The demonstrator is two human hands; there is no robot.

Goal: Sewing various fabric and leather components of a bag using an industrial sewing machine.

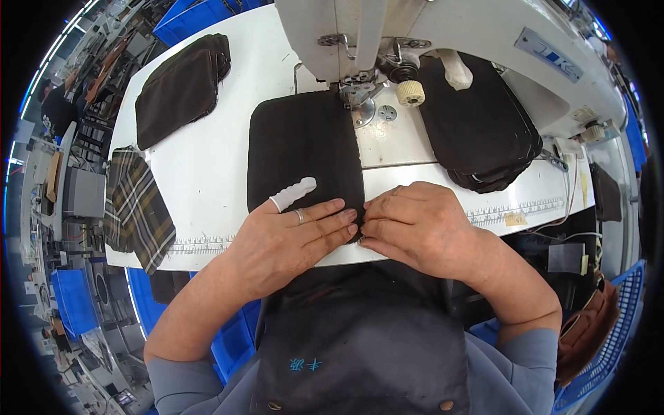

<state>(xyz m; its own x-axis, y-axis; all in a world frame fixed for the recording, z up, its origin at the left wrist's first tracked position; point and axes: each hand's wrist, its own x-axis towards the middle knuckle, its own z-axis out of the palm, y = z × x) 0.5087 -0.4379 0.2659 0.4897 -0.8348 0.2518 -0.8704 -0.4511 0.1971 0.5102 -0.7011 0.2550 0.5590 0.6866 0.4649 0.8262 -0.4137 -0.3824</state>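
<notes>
A dark fabric panel (304,138) with rounded corners lies on the white sewing table. Its far right edge reaches the presser foot of the sewing machine (361,93). My left hand (294,232) rests flat on the near part of the panel, fingers stretched to the right. One of its fingers wears a white cover (295,193), another a ring. At the panel's near right edge, my right hand (418,225) has its fingers bent together on the fabric; the thumb is tucked close by. The two hands nearly meet at the fingertips.
A stack of dark panels (477,124) sits right of the needle, under the machine arm. Another dark pile (181,90) lies far left, with plaid fabric (135,207) nearer. A ruler strip (519,209) runs along the front edge. A blue basket (609,346) stands lower right.
</notes>
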